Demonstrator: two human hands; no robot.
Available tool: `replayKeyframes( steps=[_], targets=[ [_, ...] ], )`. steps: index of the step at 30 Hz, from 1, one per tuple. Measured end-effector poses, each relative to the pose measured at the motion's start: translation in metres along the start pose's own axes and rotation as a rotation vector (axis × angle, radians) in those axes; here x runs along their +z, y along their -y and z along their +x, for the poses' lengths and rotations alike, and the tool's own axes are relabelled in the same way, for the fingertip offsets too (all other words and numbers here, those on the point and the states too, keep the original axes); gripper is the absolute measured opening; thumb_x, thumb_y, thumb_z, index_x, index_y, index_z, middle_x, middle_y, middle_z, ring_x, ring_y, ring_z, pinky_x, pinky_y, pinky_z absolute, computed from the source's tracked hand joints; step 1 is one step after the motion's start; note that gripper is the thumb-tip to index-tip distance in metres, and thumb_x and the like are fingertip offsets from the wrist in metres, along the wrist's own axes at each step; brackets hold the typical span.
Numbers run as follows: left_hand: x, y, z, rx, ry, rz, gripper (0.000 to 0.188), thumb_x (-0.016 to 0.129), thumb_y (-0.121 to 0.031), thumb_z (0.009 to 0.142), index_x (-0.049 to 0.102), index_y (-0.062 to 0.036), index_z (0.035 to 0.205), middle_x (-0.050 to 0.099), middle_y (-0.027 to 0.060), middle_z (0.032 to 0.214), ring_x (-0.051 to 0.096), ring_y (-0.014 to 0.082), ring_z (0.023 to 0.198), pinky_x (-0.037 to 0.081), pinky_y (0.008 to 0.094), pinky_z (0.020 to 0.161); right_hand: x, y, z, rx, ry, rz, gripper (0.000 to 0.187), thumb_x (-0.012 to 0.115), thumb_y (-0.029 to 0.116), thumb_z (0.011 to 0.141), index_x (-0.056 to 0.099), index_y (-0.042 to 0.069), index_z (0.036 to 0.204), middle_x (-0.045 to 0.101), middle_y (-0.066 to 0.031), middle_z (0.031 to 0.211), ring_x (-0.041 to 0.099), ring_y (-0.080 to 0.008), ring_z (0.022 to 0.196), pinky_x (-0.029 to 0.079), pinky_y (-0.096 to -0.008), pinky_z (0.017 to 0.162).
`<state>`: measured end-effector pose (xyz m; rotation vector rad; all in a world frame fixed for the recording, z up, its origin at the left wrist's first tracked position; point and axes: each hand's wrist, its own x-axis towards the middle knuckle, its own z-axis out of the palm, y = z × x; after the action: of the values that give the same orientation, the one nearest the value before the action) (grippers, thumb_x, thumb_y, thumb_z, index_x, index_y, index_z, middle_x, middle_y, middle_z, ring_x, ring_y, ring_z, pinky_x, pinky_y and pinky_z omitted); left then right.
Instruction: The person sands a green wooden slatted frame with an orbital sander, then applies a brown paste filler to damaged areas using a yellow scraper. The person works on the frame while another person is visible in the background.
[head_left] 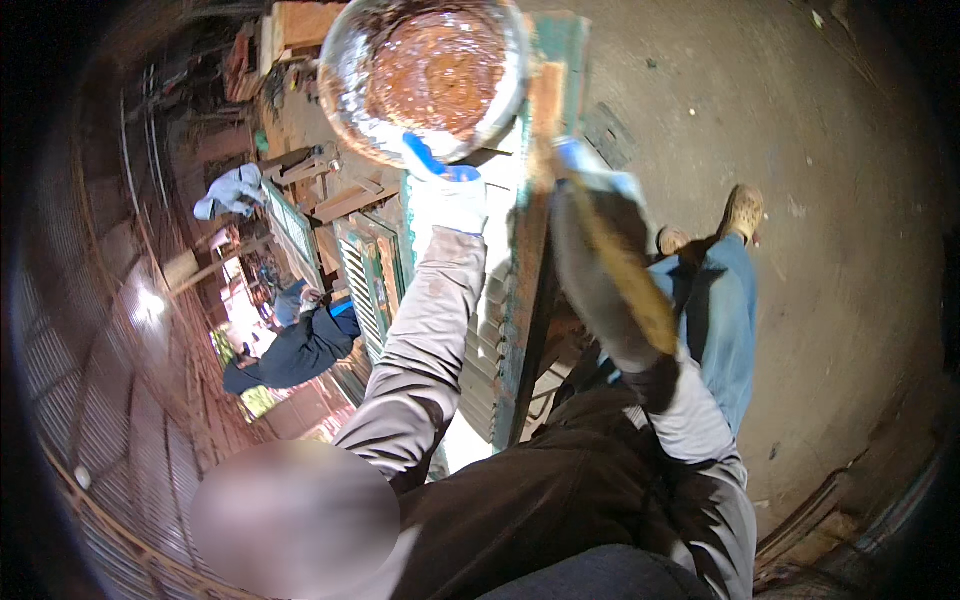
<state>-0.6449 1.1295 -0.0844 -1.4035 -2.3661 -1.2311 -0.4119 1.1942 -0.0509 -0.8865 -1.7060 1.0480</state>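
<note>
A round metal bowl point(343, 100) at the top middle holds a wet, glossy reddish-brown substance point(437, 70). My left hand point(453, 195), in a white and blue glove, is closed on its near rim. Right of it, my right hand point(612, 182) is smeared by motion, a whitish-blue patch at the far end of a long dark thing with a yellow edge point(625, 265). That thing moves with the hand and seems held; its kind is too blurred to tell. It covers much of my right forearm. Beneath my arms stands a louvred shutter with worn green paint point(518, 290).
Another person in dark clothes point(300, 350) bends over at the left, beside more green shutters point(365, 275). A grey cloth point(232, 190) hangs farther back. A flat dark piece point(608, 135) lies on the bare floor point(840, 250) at the right. Corrugated sheeting point(75, 420) lines the left side.
</note>
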Motion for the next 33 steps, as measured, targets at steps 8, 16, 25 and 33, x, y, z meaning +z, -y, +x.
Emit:
replayKeyframes(
  steps=[8,16,25,33],
  targets=[
    [0.047,0.08,-0.029,-0.729,0.136,-0.586,0.017,0.062,-0.02,0.093,0.054,-0.0112,0.104,0.054,0.0002,0.085,0.048,0.0094,0.062,0.041,0.0248,0.053,0.001,-0.009,0.095,-0.236,0.018,-0.091,0.019,0.072,0.012,0.085,0.072,-0.001,0.099,0.072,-0.0188,0.092,0.068,-0.0329,0.071,0.055,-0.0389,0.067],
    [0.031,-0.025,0.006,-0.644,0.093,-0.499,0.076,0.078,-0.021,0.082,0.033,-0.0055,0.141,0.059,0.0103,0.108,0.057,0.0217,0.098,0.047,0.0412,0.09,0.052,0.001,0.151,0.062,0.517,-0.359,0.037,0.06,0.035,0.089,0.068,0.002,0.104,0.071,-0.0228,0.092,0.069,-0.0385,0.088,0.054,-0.0483,0.081],
    [0.05,-0.002,0.007,-0.231,-0.052,-0.676,0.129,0.085,-0.027,0.065,0.001,0.0002,0.159,0.033,0.0198,0.155,0.037,0.033,0.142,0.028,0.041,0.12,0.065,-0.009,0.172,0.246,0.797,-0.193,0.048,0.064,0.039,0.091,0.064,-0.004,0.113,0.067,-0.0219,0.113,0.067,-0.0321,0.102,0.053,-0.0387,0.088],
    [0.05,0.014,0.003,-0.278,-0.006,-0.268,0.083,0.076,-0.012,0.071,0.037,0.0034,0.142,0.052,0.0205,0.133,0.053,0.0321,0.119,0.042,0.0406,0.105,0.028,-0.021,0.139,0.625,0.503,0.678,0.028,0.072,0.024,0.093,0.068,0.005,0.112,0.067,0.001,0.085,0.058,-0.0068,0.064,0.041,-0.021,0.056]
  ],
)
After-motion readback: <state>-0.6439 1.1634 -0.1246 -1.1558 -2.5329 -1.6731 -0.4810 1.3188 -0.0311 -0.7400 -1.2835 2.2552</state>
